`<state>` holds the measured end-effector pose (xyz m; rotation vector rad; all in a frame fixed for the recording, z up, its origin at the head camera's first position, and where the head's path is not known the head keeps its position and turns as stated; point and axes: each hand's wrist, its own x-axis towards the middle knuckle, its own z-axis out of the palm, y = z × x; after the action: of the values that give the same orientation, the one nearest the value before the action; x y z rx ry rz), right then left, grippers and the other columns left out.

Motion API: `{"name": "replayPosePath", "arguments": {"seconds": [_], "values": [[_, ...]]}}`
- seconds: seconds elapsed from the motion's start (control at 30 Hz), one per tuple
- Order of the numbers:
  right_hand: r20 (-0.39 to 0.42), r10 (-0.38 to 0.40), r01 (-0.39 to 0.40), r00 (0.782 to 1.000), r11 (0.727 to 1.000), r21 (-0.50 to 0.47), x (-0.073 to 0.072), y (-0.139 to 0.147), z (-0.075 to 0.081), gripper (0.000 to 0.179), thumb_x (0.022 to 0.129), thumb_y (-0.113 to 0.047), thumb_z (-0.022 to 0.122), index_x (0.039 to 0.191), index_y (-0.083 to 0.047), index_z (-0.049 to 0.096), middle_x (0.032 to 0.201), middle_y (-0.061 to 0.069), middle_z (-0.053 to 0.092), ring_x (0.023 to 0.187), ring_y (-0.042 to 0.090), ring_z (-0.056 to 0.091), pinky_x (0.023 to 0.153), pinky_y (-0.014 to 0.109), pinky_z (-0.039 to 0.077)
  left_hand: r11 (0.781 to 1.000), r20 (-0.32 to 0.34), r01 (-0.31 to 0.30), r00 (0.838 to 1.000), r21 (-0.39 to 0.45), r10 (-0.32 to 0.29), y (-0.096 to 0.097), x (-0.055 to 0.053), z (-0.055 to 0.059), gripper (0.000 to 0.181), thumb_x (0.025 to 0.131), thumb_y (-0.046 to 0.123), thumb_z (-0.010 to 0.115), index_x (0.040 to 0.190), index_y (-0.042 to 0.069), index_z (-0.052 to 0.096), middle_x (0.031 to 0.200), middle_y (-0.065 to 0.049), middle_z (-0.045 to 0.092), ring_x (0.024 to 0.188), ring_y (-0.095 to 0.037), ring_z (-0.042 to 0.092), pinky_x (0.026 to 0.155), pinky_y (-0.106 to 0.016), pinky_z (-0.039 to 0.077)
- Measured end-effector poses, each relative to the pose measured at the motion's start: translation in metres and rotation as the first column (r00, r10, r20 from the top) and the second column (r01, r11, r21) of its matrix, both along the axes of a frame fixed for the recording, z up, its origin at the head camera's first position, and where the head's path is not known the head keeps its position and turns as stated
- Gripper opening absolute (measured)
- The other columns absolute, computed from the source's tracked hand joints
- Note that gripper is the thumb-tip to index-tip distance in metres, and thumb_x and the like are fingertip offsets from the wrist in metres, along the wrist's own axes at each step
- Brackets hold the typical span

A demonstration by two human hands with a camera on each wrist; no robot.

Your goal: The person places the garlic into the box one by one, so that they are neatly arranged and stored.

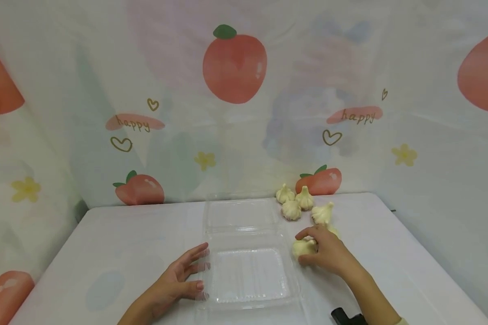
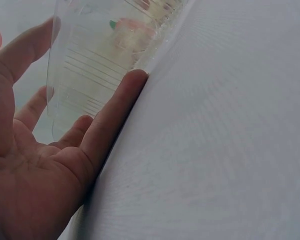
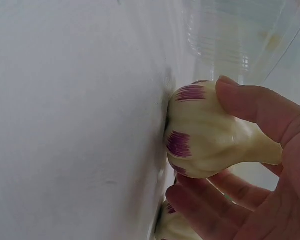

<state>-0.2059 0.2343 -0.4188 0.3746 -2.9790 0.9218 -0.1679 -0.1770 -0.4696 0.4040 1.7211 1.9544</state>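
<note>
A clear plastic clamshell container (image 1: 248, 277) lies opened out, its lid half (image 1: 241, 214) toward the wall. My left hand (image 1: 168, 284) is at the container's left side, fingers spread and fairly straight, fingertips right at the clear wall (image 2: 90, 65). To the right of the container, my right hand (image 1: 329, 253) holds a garlic bulb (image 3: 205, 130), thumb on one side and fingers on the other. The bulb is pale with purple streaks, its base close against the white surface. Behind that hand are other garlic bulbs (image 1: 291, 210), partly hidden by it.
Several bulbs are grouped at the back right of the white table (image 1: 146, 253), near the patterned wall cloth (image 1: 236, 149). A black object (image 1: 345, 317) shows at the front edge, beside the right forearm.
</note>
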Motion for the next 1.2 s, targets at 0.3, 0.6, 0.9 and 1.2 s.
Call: {"name": "replayPosePath", "arguments": {"seconds": [0.3, 0.6, 0.9, 1.2], "values": [[-0.060, 0.043, -0.042, 0.997, 0.999, 0.021, 0.000, -0.002, 0.004, 0.043, 0.072, -0.024, 0.089, 0.109, -0.018, 0.070, 0.113, -0.003, 0.068, 0.103, 0.022, 0.062, 0.089, 0.046, 0.051, 1.000, 0.025, -0.022, 0.999, -0.003, 0.023, 0.001, 0.001, 0.001, 0.082, 0.093, 0.007, 0.069, 0.159, 0.023, 0.024, 0.165, -0.013, 0.012, 0.145, -0.034, 0.028, 0.090, -0.050, 0.054], [-0.161, 0.010, -0.007, 0.987, 1.000, 0.017, 0.007, -0.006, 0.015, 0.043, 0.072, -0.023, 0.088, 0.111, -0.020, 0.070, 0.114, 0.001, 0.068, 0.100, 0.022, 0.062, 0.082, 0.043, 0.051, 1.000, 0.019, -0.012, 1.000, -0.006, 0.012, 0.001, 0.001, 0.000, 0.082, 0.093, 0.008, 0.069, 0.159, 0.023, 0.022, 0.165, -0.014, 0.012, 0.144, -0.034, 0.029, 0.091, -0.049, 0.054], [-0.231, -0.018, 0.030, 0.973, 0.998, 0.047, 0.017, -0.013, 0.026, 0.042, 0.072, -0.021, 0.087, 0.111, -0.020, 0.070, 0.118, 0.003, 0.067, 0.101, 0.026, 0.065, 0.082, 0.050, 0.052, 1.000, 0.007, 0.009, 1.000, 0.010, -0.009, 0.000, 0.001, -0.001, 0.080, 0.095, 0.009, 0.067, 0.160, 0.022, 0.022, 0.165, -0.014, 0.010, 0.144, -0.034, 0.028, 0.090, -0.051, 0.054], [-0.285, -0.031, 0.050, 0.958, 0.997, 0.059, 0.022, -0.017, 0.034, 0.042, 0.073, -0.019, 0.087, 0.111, -0.018, 0.071, 0.119, 0.003, 0.066, 0.096, 0.023, 0.065, 0.075, 0.040, 0.054, 1.000, 0.012, -0.004, 1.000, -0.012, 0.004, -0.001, 0.000, -0.003, 0.079, 0.095, 0.010, 0.068, 0.159, 0.024, 0.024, 0.165, -0.014, 0.012, 0.144, -0.034, 0.030, 0.090, -0.051, 0.054]]}}
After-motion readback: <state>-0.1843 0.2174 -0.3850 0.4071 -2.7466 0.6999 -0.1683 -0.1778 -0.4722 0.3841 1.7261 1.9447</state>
